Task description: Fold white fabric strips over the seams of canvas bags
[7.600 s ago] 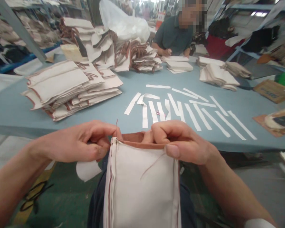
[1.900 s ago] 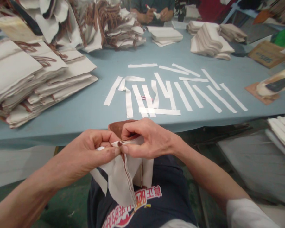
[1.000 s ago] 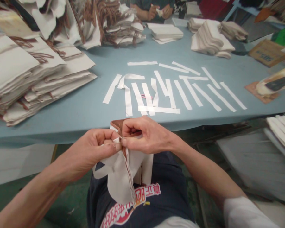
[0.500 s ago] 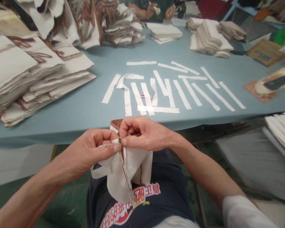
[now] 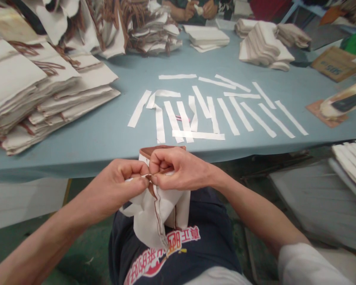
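Both forearms angle inward over lap, below counter [image 5: 106, 138] edge. Left hand [image 5: 118, 188] and right hand [image 5: 178, 170] meet thumb to thumb, fingers [image 5: 142, 183] pinched tight on cream fabric bag [image 5: 157, 209] at its brown-trimmed top seam; bag hangs crumpled against dark shirt.

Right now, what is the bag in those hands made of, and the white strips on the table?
The bag looks like cream woven cloth, matte: it droops in soft folds and shows stitched brown seams. The strips look like thin paper or tape, flat and bright white; which one is hard to tell.
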Demonstrator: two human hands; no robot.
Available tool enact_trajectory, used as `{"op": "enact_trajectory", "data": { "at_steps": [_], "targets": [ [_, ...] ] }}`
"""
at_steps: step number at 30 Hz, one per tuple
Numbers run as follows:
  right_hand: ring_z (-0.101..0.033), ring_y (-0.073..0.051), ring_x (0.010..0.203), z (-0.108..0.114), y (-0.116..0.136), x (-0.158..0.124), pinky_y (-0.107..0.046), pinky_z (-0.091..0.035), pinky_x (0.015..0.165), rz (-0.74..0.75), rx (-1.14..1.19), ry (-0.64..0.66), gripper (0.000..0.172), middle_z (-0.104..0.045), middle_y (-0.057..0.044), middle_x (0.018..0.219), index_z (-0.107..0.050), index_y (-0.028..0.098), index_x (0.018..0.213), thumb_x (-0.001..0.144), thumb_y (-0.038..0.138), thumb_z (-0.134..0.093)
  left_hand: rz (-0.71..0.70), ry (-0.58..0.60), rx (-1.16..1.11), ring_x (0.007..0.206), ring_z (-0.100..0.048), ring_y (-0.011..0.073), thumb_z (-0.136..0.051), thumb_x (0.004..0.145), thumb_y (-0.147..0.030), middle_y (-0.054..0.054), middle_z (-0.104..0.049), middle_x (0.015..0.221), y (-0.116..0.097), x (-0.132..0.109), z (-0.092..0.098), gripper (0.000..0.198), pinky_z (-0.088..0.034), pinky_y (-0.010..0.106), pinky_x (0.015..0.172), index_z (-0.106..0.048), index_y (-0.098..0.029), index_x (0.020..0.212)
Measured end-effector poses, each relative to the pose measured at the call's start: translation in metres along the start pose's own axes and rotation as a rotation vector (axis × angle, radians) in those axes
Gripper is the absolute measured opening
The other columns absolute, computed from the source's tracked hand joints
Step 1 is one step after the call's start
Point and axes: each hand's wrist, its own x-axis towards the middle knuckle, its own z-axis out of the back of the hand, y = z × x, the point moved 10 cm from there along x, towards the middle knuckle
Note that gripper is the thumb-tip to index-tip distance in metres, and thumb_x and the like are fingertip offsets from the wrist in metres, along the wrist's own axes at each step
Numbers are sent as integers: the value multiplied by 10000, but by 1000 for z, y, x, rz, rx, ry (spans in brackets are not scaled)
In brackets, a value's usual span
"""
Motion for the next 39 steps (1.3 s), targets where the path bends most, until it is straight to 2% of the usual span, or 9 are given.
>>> {"op": "enact_trajectory", "data": {
  "at_steps": [4, 8, 17, 20, 23, 28, 31, 36, 39],
  "targets": [
    [-398, -83, 596, -6, -16, 2, -212, -319, 540, -41, 255, 82, 268, -506, 87, 688, -557, 207, 864, 856, 376, -765, 72, 115, -260, 538, -478, 90, -932, 754, -496, -12, -639, 645, 17, 0, -9, 352, -376, 166, 483, -779, -179, 740],
    [-487, -90, 657, 6, -7, -4, -214, -388, 579, 54, 215, 14, 259, -583, 47, 784, -587, 187, 881, 881, 361, -780, 151, 134, -358, 545, -534, 80, -974, 755, -571, 2, -706, 672, 21, -8, -13, 405, -421, 136, 498, -827, -195, 783],
    [-670, -180, 851, 19, 61, -31, -306, -472, 781, 289, -643, -270, 75, -779, -34, 945, -673, 189, 927, 876, 216, -721, 126, 35, -245, 622, -547, 107, -1012, 675, -433, -9, -721, 695, 5, -13, -5, 293, -477, 146, 577, -828, -210, 717],
    [-684, -216, 844, 10, 81, -44, -341, -463, 729, 313, -989, -427, 75, -789, -59, 935, -717, 180, 928, 957, 248, -703, 119, -38, -180, 636, -530, 125, -980, 686, -443, 2, -727, 714, 9, -18, -2, 281, -445, 152, 556, -836, -210, 751],
    [-673, -208, 728, -11, 87, -53, -362, -430, 620, 323, -1176, -423, 191, -742, -28, 788, -703, 188, 823, 1013, 176, -683, 120, -120, -149, 634, -530, 133, -977, 673, -452, -1, -717, 695, 20, -25, -2, 306, -436, 154, 548, -816, -205, 754],
    [-670, -205, 663, -30, 80, -62, -371, -429, 547, 246, -1228, -278, 179, -728, -26, 788, -681, 183, 843, 997, 97, -711, 161, -66, -169, 604, -579, 159, -944, 706, -459, -12, -701, 670, 35, -32, -20, 308, -464, 190, 537, -776, -213, 784],
    [-686, -211, 651, -30, 74, -63, -364, -423, 527, 182, -1227, -233, 172, -728, -26, 781, -677, 184, 852, 979, 73, -711, 109, -117, -76, 590, -575, 165, -907, 724, -460, -12, -674, 644, 22, -33, -24, 296, -461, 201, 523, -747, -213, 750],
    [-721, -227, 675, -26, 65, -58, -350, -370, 517, 138, -1215, -325, 146, -732, -43, 762, -691, 173, 862, 913, 38, -713, -14, -325, 115, 620, -577, 177, -793, 733, -485, 28, -702, 653, -14, -32, -17, 309, -471, 220, 545, -705, -202, 645],
    [-702, -206, 681, -18, 57, -57, -326, -339, 544, 101, -1121, -401, 149, -741, -44, 751, -675, 189, 833, 921, 69, -674, 9, -313, 54, 600, -539, 156, -812, 702, -470, 14, -668, 626, -12, -27, -19, 306, -446, 214, 539, -696, -193, 647]
  ]
}}
